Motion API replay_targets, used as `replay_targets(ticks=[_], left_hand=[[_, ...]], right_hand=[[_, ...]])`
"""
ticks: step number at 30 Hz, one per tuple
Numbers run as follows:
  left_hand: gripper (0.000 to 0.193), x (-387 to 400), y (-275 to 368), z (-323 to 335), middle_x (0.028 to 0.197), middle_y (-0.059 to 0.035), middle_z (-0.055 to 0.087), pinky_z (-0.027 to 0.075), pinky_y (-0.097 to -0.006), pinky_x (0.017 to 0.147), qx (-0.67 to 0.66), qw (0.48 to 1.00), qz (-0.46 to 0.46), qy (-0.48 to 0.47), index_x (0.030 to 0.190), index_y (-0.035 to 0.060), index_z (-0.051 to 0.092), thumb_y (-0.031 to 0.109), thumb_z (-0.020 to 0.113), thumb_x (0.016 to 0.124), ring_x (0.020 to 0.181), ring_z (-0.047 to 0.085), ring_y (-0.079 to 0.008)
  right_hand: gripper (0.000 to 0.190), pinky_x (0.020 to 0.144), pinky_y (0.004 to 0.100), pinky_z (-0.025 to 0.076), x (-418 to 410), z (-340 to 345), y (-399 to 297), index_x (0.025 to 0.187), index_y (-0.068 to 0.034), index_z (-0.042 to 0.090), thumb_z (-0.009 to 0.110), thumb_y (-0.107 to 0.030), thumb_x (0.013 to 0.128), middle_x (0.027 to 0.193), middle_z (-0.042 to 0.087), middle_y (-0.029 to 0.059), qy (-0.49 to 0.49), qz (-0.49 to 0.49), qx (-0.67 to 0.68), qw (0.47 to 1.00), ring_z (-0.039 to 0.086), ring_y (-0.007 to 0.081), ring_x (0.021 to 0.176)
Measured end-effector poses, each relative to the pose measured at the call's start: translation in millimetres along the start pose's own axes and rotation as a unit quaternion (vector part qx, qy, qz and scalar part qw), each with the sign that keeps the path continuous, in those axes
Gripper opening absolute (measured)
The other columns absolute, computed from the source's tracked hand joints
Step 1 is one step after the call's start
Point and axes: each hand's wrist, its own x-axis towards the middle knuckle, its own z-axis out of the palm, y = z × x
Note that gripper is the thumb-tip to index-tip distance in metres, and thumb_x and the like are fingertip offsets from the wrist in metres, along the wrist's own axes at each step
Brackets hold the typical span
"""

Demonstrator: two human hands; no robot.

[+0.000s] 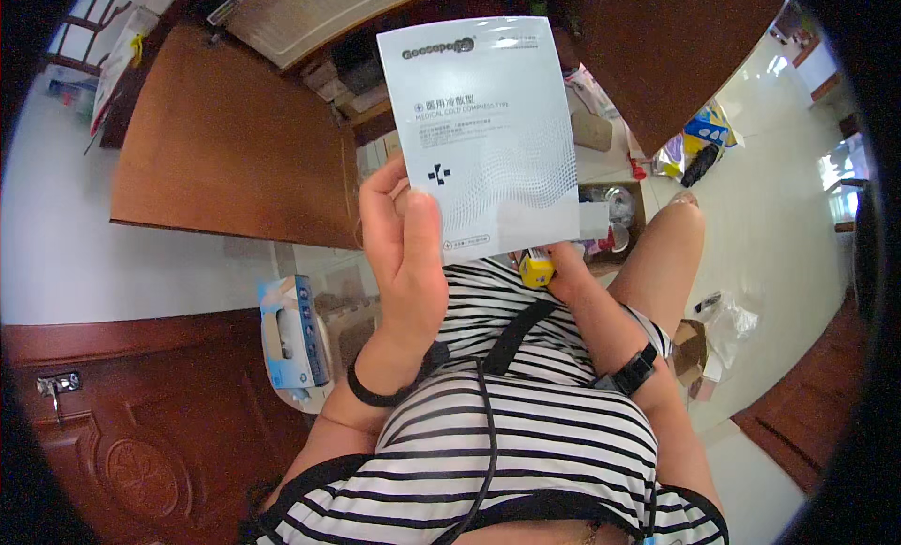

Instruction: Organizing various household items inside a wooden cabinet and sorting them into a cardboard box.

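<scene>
My left hand (408, 242) grips a flat white packet (493, 136) by its lower left edge, thumb on the front. The packet is held up before me, glossy, with printed writing and a dotted wave pattern. Lower down, partly hidden behind the packet, my right hand (563, 270) holds a small yellow and white box (536, 269) above my lap. Most of the right hand's fingers cannot be seen. Just beyond it sits an open cardboard box (637, 224) with clear plastic items inside.
Brown cabinet doors stand open at left (239, 136) and right (676, 52), with a cluttered shelf between. A blue and white carton (292, 334) rests on a stool at left. Plastic bags (728, 327), a small open carton (690, 351) and colourful packages (704, 133) lie on the right-hand floor.
</scene>
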Motion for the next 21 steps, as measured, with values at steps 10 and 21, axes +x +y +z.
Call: replay_targets(ticks=[10, 21], left_hand=[[0.040, -5, 3, -2, 0.115, -0.0122, 0.048, 0.038, -0.0290, 0.091, -0.025, 0.999, 0.043, -0.006, 0.121, -0.0047, 0.038, 0.028, 0.035, 0.097, 0.104, 0.047, -0.0152], [0.045, -8, 12, -5, 0.114, -0.0129, 0.049, 0.038, -0.0295, 0.092, -0.026, 0.998, 0.050, -0.001, 0.121, -0.0044, 0.037, 0.033, 0.038, 0.096, 0.105, 0.048, -0.0158]], right_hand=[[0.031, 0.060, 0.0361, 0.053, -2, 3, 0, 0.112, -0.004, 0.051, 0.053, -0.010, 0.081, 0.087, 0.062, 0.0079, 0.029, -0.011, -0.004, 0.999, 0.062, 0.0209, 0.070], [0.035, 0.067, 0.0397, 0.053, 5, -5, 7, 0.116, -0.002, 0.048, 0.051, -0.012, 0.082, 0.095, 0.062, 0.0112, 0.043, -0.027, -0.007, 0.999, 0.063, 0.0254, 0.077]])
